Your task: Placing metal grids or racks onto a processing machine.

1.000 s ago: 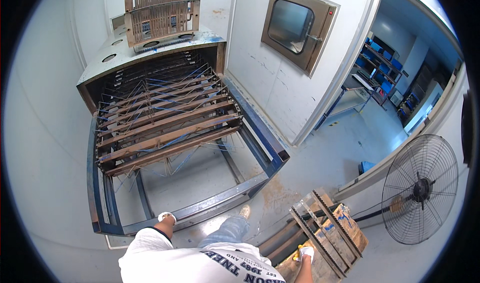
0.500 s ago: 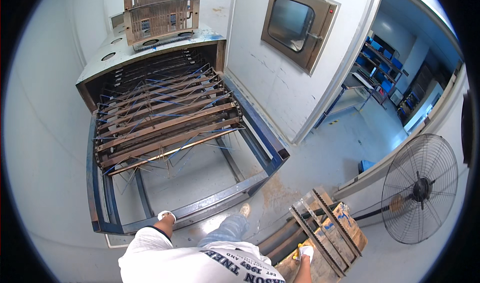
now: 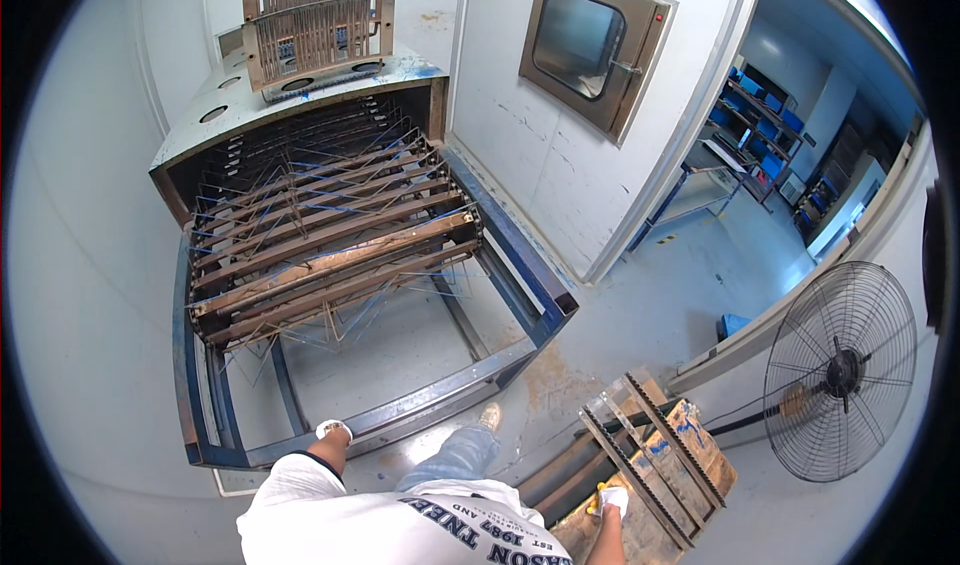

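My left hand [image 3: 333,430], in a whitish glove, rests on the front metal rail [image 3: 420,397] of a large blue-grey frame. It is too small here to show how its fingers lie. My right hand [image 3: 612,502], in a white glove with yellow at the fingers, is low on the right. It touches or hovers beside a toothed metal rack [image 3: 650,475] lying on a worn wooden board [image 3: 705,455]. Whether it grips anything cannot be made out. Beyond the rail, brown crossbars [image 3: 330,227] with thin wires and blue strips span a chain conveyor.
The conveyor runs from a white-topped oven-like housing [image 3: 190,135], where a slatted metal rack [image 3: 320,25] stands on top. A black floor fan [image 3: 842,370] is at right. A windowed steel cabinet [image 3: 597,53] is set in the wall beside a doorway; shelving [image 3: 760,130] stands beyond it.
The conveyor's crossbars have shifted position, and a lighter brown bar now shows on the conveyor's upper front. Both hands stay in about the same places.
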Motion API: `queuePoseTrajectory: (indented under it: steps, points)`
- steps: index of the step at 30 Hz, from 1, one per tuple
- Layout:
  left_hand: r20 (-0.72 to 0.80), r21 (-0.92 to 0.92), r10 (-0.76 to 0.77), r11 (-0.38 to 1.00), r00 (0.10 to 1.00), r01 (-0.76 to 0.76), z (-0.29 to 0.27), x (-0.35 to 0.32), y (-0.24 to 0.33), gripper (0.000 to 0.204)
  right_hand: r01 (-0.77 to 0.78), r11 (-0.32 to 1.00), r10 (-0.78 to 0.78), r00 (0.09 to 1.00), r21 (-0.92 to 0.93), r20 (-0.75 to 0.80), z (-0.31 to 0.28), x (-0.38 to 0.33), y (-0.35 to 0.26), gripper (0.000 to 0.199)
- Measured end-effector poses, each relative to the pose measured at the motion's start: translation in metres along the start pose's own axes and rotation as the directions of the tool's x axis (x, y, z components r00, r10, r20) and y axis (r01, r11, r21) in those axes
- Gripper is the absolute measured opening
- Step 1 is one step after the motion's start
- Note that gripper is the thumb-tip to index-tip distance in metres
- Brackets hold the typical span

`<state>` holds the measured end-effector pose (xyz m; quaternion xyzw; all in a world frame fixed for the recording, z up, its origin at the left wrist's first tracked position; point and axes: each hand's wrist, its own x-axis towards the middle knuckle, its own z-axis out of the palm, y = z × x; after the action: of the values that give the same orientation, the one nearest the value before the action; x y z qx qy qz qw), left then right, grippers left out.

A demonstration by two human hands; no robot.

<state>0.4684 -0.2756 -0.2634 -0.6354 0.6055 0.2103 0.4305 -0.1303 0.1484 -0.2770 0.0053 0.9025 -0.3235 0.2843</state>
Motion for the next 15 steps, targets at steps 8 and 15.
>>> queuePoseTrajectory:
  steps: [8,15]
  points:
    - [0.223,-0.059,0.062,0.997,0.973,-0.05,-0.002,-0.021,-0.006,0.085,0.025,0.965,-0.033,0.999,-0.261,-0.027,-0.027,-0.099,-0.093,0.007]
    - [-0.201,-0.014,0.403,0.91,0.893,-0.413,0.041,0.027,-0.031,0.069,0.336,0.522,-0.425,0.899,-0.784,0.102,-0.035,-0.103,-0.085,0.04]
